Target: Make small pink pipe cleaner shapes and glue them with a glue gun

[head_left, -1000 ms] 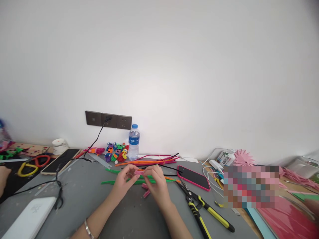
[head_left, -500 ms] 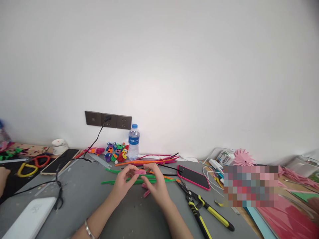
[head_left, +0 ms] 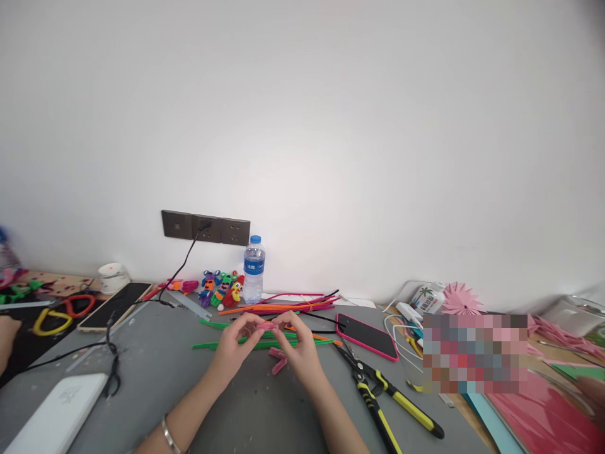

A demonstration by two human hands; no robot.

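My left hand (head_left: 231, 350) and my right hand (head_left: 302, 353) meet over the middle of the grey table, fingertips closed. Between them they pinch a short, folded piece of pink pipe cleaner (head_left: 267, 326), one end in each hand. Fingers cover part of it. Just below, on the tabletop, lie more folded pink pipe cleaner pieces (head_left: 278, 360). Green pipe cleaners (head_left: 208, 346) stretch across the table behind my fingers. Farther back rests a bundle of red and orange pipe cleaners (head_left: 274, 308).
Yellow-and-black pliers (head_left: 378, 403) and a pink-cased phone (head_left: 367, 337) lie to the right. A water bottle (head_left: 254, 271) stands by the wall beside small pipe cleaner figures (head_left: 222, 289). A white power bank (head_left: 59, 413) sits front left. Other people's hands show at both edges.
My right hand has shifted slightly, and its fingertips have closed on the pink pipe cleaner's right end. The pink pieces below show more fully. My left hand stays nearly in place.
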